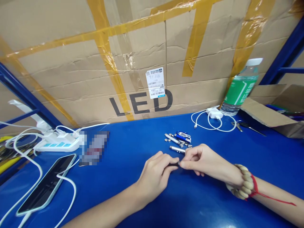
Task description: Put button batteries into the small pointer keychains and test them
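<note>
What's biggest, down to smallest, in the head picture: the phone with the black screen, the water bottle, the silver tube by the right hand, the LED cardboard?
1. LED cardboard
2. Phone and water bottle: too alike to rank, and the phone is nearer the camera
3. Silver tube

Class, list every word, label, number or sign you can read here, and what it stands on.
"LED": black letters on the cardboard box.
White label on the box: print too small to read.
Green label on the bottle: pale characters, too blurred.
Pixelated item: nothing legible.
</note>
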Available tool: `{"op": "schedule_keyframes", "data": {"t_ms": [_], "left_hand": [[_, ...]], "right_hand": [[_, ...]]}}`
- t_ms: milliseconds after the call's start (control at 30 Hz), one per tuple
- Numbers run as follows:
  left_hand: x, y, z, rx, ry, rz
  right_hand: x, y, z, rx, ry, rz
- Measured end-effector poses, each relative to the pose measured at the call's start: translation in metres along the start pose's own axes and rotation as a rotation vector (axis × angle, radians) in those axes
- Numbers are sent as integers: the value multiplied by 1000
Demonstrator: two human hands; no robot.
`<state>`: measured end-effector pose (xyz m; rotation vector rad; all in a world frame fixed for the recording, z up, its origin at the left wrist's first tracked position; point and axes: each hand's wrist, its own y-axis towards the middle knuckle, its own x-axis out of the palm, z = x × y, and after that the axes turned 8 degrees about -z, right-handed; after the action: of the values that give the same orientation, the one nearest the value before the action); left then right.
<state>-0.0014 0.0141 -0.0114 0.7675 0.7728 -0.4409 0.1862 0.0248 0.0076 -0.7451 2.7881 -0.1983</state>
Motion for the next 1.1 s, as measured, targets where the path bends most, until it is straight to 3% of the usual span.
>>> {"op": "schedule_keyframes", "data": {"t_ms": [200, 567, 833, 1100], "left_hand": [[0, -1, -3, 50, 42, -58], [0, 3, 1, -147, -106, -101], [-1, 6, 1, -268, -166, -91], [-4, 8, 2, -305, -182, -132]], "right_hand": [[8, 0, -2, -16, 30, -19], [9, 1, 0, -69, -8, 80], [12, 0, -1, -113, -26, 78], [10, 2, 3, -153, -6, 142]]}}
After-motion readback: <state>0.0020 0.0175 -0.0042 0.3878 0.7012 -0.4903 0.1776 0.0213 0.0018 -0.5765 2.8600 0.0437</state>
